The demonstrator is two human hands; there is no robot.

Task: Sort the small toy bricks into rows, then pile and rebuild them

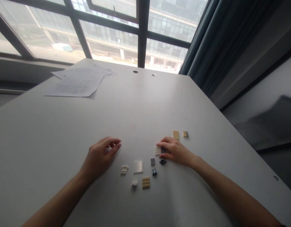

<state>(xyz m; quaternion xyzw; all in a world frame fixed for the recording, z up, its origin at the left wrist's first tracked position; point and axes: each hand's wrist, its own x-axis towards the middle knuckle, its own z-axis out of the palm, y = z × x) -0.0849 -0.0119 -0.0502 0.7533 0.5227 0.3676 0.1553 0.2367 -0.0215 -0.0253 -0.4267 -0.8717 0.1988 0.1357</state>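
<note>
Right hand at the white studded piece; left hand free

I log the layout against the tan square plate [145, 183], flat on the white table [145, 110]. Farther out and slightly right of it, my right hand [177, 152] lies low with its fingertips at the white studded piece [157, 150]. A dark grey piece [163, 150] sits partly hidden between thumb and fingers; I cannot tell whether it is pinched or merely covered.

My left hand [100, 153], left of and beyond the plate, is curled loosely, thumb near the fingers; I see it grasping nothing.

Just beyond the plate, to its right: blue-grey brick [154, 172], grey studded piece [152, 162], black pegged piece [163, 162]. Beyond and to its left: white panel [138, 166], white fence-like piece [124, 170]. Just left of it: small pale piece [134, 184], blurred.

Well beyond and right of it: tan rectangular plate [176, 135], tan-and-grey piece [185, 134]. Far beyond and left: printed papers [76, 82].
</note>
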